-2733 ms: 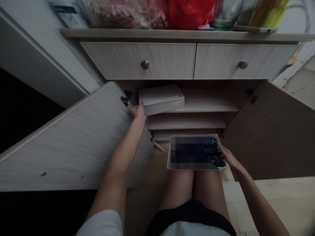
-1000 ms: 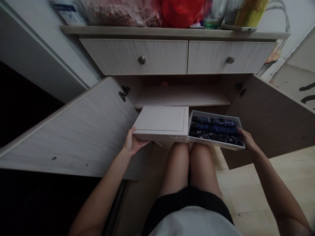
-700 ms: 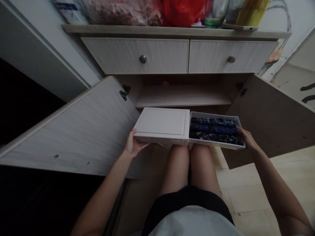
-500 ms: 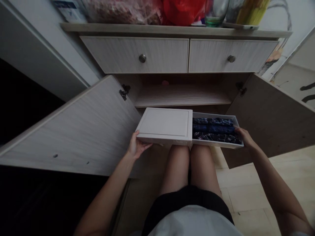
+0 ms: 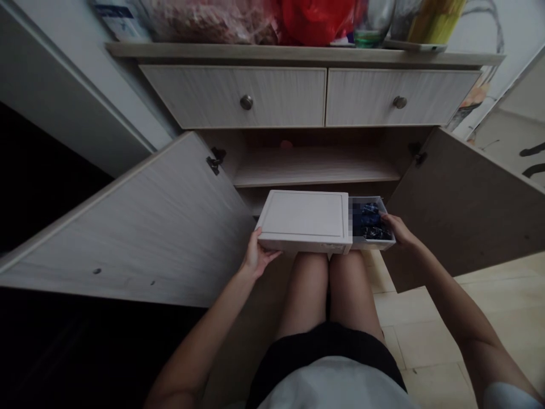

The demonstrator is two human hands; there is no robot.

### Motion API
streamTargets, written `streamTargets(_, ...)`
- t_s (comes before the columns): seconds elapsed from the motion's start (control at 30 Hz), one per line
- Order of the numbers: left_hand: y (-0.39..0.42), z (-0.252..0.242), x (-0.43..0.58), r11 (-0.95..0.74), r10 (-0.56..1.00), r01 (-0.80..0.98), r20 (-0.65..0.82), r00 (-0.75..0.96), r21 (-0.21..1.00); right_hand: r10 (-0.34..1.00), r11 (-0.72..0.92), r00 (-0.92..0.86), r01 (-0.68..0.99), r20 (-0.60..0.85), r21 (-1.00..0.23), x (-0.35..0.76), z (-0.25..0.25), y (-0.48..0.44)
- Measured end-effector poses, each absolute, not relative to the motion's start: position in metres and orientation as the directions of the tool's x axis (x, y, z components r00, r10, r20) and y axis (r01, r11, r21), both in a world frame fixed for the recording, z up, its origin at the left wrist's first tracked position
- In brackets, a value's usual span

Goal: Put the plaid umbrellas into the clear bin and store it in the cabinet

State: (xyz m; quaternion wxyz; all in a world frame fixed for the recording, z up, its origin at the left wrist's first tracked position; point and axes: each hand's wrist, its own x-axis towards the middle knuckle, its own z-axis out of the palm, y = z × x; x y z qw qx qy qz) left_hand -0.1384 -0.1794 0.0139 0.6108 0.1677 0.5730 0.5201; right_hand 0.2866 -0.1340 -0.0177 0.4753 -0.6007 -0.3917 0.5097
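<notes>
White box is hovering over your knees before the open cabinet; your left grip is clasping its near left corner, while your right grip is clasping the tray of dark rolls, sitting mostly inside.

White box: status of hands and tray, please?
Left hand grips white box corner. Right hand holds tray end. Tray mostly inside box, right end out. No obstruction visible.

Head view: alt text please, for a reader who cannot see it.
A person crouched before an open cabinet holds a white cover in the left hand and a white tray of dark patterned items in the right hand, the cover over most of the tray. Two closed drawers sit above.
</notes>
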Motion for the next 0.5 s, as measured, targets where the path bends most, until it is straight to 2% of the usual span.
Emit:
streamTargets(0.23, -0.183, 0.002, -0.115, 0.403, 0.818, -0.47, -0.54, -0.2, 0.785, 0.953, -0.274, 0.129, -0.014, -0.274, -0.962, 0.262, -0.029, -0.112)
streamTargets(0.5, -0.194, -0.015, -0.095, 0.404, 0.817, -0.479, -0.543, -0.193, 0.779, 0.981, -0.194, 0.016, 0.084, -0.194, -0.977, 0.237, -0.043, -0.113)
